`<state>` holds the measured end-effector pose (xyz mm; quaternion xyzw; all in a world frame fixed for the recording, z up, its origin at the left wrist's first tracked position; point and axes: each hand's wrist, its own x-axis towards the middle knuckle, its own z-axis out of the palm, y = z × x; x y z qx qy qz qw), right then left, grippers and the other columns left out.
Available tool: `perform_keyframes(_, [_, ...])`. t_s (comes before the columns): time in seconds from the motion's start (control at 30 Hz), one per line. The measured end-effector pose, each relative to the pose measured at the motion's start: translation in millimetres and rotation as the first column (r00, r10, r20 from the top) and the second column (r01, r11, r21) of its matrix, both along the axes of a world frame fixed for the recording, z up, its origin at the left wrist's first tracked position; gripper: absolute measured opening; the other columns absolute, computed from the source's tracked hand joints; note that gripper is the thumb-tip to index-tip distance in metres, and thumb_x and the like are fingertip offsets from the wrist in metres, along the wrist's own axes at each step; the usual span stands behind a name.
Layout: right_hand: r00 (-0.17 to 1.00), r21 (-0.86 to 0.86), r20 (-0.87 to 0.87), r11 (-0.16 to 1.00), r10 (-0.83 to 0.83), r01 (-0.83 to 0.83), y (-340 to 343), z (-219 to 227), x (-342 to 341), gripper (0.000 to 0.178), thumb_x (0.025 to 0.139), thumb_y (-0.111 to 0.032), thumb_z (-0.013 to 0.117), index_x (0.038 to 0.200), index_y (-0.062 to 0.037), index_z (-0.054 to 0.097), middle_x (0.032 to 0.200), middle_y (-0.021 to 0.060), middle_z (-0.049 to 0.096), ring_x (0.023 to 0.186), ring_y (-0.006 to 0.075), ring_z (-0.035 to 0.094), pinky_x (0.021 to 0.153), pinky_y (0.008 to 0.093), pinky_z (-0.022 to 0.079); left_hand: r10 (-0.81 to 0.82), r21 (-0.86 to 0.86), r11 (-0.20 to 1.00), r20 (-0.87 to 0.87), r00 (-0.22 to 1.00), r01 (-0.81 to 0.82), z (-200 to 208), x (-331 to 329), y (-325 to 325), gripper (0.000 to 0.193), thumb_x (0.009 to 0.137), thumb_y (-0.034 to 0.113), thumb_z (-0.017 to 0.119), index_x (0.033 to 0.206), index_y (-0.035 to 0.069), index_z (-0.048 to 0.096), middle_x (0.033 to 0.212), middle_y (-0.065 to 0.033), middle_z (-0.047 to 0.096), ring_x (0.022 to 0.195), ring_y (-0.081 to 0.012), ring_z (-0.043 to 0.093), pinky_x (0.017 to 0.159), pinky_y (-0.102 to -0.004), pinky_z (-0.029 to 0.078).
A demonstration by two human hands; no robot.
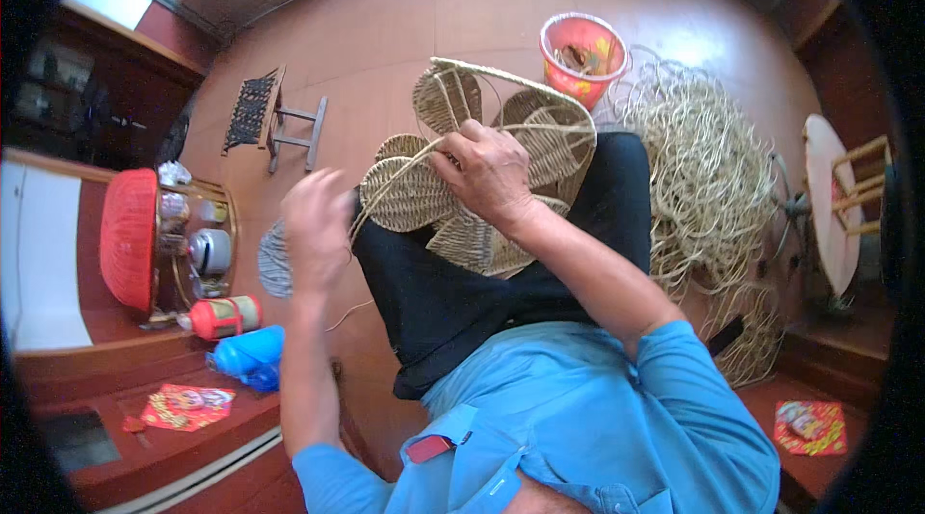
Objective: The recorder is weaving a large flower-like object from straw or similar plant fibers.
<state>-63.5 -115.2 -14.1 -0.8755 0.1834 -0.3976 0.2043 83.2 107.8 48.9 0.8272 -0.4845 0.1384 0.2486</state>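
Observation:
A woven straw piece with petal-shaped panels and a long oval rim [554, 153] lies across my lap, on my dark trousers. My right hand [487, 172] is closed over its middle, pinching strands of straw cord [397, 175] against the weave. From those fingers the strands run down and left toward my left hand [318, 225]. That hand is raised just left of the piece and smeared by motion, so its fingers and anything in them cannot be made out. Part of a grey rounded object [276, 261] shows behind it.
A large tangled heap of straw cord [703, 172] spreads over the floor at my right. Beyond my knees stands a red bucket [583, 80]. A low woven-seat stool [255, 111], a red basket [130, 239], a red canister [226, 316] and a blue container [249, 355] are leftward. A round-topped stool [829, 206] lies tipped at far right.

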Motion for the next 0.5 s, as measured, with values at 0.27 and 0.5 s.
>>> perform_keyframes(0.27, [0.999,-0.026,-0.052,1.0,0.004,-0.006,3.6,-5.6,3.5,0.019,0.092,-0.029,0.078,0.092,-0.0119,0.07,0.087,0.009,0.063,0.077,0.0315,0.069,0.07,0.0462,0.055,-0.165,-0.033,0.986,-0.122,0.979,0.162,-36.9,-18.9,-86.7,0.015,0.099,0.013,0.069,0.109,0.002,0.075,0.114,-0.0143,0.075,0.111,-0.0373,0.068,0.101,-0.0476,0.051])
perform_keyframes(0.5, [0.999,-0.063,-0.03,0.997,0.042,-0.044,-5.9,7.1,3.8,0.049,0.089,-0.019,0.074,0.135,-0.0129,0.059,0.101,0.0074,0.062,0.09,0.0258,0.069,0.077,0.0424,0.055,0.234,-0.272,0.887,-0.43,0.872,-0.372,-34.5,91.1,53.9,0.029,0.108,0.019,0.061,0.117,-0.002,0.079,0.112,-0.0143,0.079,0.105,-0.023,0.072,0.099,-0.0389,0.053])
